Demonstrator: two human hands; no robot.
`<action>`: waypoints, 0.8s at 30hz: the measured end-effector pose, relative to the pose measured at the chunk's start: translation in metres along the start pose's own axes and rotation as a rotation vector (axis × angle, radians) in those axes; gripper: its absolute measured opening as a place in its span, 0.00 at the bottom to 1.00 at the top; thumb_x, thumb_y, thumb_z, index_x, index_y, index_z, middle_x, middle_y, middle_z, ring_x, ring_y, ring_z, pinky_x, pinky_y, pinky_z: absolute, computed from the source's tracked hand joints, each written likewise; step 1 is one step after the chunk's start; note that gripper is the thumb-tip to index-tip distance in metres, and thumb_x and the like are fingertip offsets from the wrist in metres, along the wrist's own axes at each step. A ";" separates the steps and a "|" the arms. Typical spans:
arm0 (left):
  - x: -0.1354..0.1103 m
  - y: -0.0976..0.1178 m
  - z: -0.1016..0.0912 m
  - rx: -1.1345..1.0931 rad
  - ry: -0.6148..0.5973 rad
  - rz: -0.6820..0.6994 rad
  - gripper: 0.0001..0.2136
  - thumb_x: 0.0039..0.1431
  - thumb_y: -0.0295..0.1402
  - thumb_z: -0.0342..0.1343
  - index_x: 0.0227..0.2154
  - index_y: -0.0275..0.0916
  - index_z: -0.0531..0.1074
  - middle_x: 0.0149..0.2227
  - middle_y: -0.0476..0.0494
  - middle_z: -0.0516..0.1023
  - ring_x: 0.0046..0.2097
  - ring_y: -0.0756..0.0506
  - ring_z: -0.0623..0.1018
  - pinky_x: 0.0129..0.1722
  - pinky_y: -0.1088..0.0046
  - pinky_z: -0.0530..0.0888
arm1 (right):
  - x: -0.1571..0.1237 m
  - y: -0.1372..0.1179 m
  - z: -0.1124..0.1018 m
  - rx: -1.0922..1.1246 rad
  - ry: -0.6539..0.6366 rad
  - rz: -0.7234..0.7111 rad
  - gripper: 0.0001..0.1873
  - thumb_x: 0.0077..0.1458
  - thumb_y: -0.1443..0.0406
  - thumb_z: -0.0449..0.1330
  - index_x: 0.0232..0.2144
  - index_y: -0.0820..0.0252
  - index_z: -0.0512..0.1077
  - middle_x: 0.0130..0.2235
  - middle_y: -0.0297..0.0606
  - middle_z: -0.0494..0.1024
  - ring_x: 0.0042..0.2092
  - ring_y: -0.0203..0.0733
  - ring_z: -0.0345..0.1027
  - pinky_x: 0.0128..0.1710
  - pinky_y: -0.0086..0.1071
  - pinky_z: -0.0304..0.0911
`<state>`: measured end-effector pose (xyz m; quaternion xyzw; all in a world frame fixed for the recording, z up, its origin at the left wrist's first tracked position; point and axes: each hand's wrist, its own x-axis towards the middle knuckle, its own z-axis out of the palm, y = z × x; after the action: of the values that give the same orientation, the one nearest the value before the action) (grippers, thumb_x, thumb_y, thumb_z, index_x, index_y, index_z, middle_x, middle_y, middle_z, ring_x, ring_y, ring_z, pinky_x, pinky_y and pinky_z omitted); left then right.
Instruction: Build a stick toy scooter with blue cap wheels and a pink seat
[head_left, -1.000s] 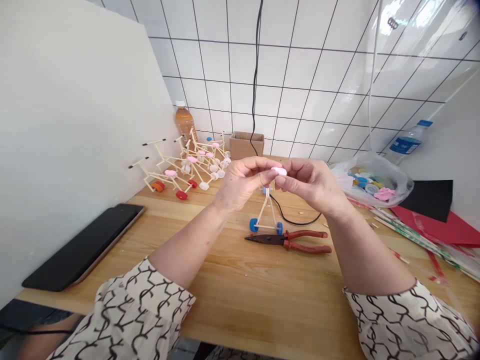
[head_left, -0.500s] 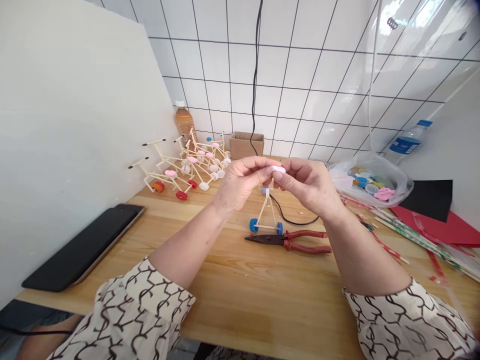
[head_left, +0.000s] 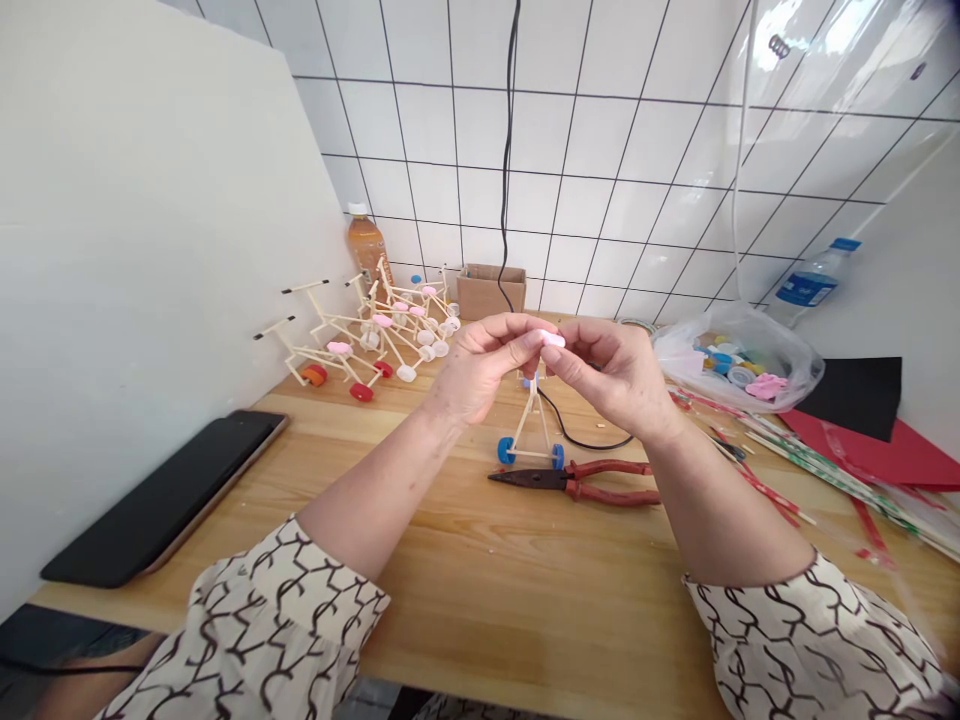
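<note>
L hand (head_left: 484, 368) and R hand (head_left: 619, 375) are both hovering over the table, fingers curled & clenching a small pale-pink piece (head_left: 553, 340) btwn their tips, so it's sitting up in the air, not touching anything else. Right below the hands, a small stick frame w/ blue wheels (head_left: 531, 410) is standing on the wooden tabletop (head_left: 450, 560). Red-handled pliers (head_left: 574, 482) are lying just in front of it, w/ a black cable (head_left: 589, 446) running behind them. Back left, a cluster of stick models w/ pink pads & coloured wheels (head_left: 360, 345) is standing against a white board (head_left: 150, 250). On the right, a plastic bag of bottle caps (head_left: 679, 355) is sitting near red card (head_left: 870, 450).
</note>
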<state>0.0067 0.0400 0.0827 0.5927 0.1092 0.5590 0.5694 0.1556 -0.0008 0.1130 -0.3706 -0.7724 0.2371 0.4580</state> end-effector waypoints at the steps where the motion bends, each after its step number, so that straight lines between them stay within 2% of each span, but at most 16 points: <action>1: 0.000 0.000 0.000 -0.010 0.000 -0.003 0.03 0.51 0.31 0.60 0.30 0.40 0.77 0.30 0.49 0.77 0.27 0.55 0.70 0.27 0.78 0.69 | 0.000 0.000 0.000 0.019 -0.006 0.008 0.18 0.53 0.54 0.58 0.31 0.65 0.73 0.27 0.38 0.74 0.27 0.33 0.61 0.26 0.28 0.57; 9: -0.001 0.001 0.001 -0.047 0.018 -0.045 0.04 0.50 0.32 0.61 0.29 0.40 0.77 0.29 0.49 0.77 0.26 0.55 0.69 0.26 0.78 0.67 | -0.001 0.002 0.005 0.090 0.036 0.004 0.17 0.54 0.54 0.57 0.30 0.64 0.73 0.27 0.38 0.75 0.29 0.35 0.65 0.29 0.30 0.60; 13: -0.001 0.000 0.000 -0.066 0.005 -0.063 0.04 0.50 0.32 0.61 0.30 0.41 0.77 0.29 0.49 0.77 0.26 0.55 0.69 0.25 0.78 0.67 | 0.001 0.003 0.000 0.224 -0.039 0.046 0.15 0.54 0.56 0.58 0.29 0.62 0.73 0.27 0.37 0.75 0.30 0.35 0.65 0.29 0.29 0.60; 18: -0.001 -0.002 -0.002 -0.072 -0.025 -0.066 0.05 0.50 0.32 0.61 0.31 0.41 0.78 0.25 0.50 0.75 0.27 0.54 0.70 0.26 0.78 0.67 | 0.004 0.012 -0.008 0.459 -0.127 0.099 0.15 0.56 0.58 0.56 0.26 0.62 0.73 0.24 0.34 0.72 0.25 0.30 0.61 0.23 0.26 0.53; 24: -0.001 0.000 -0.002 -0.038 -0.038 -0.049 0.06 0.51 0.31 0.60 0.33 0.39 0.78 0.28 0.48 0.75 0.28 0.54 0.71 0.27 0.78 0.68 | 0.005 0.015 -0.008 0.440 -0.105 0.145 0.13 0.53 0.58 0.60 0.25 0.62 0.72 0.24 0.33 0.72 0.24 0.30 0.60 0.22 0.26 0.54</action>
<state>0.0047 0.0402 0.0812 0.5894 0.1021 0.5357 0.5960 0.1664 0.0129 0.1090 -0.3036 -0.6964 0.4508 0.4687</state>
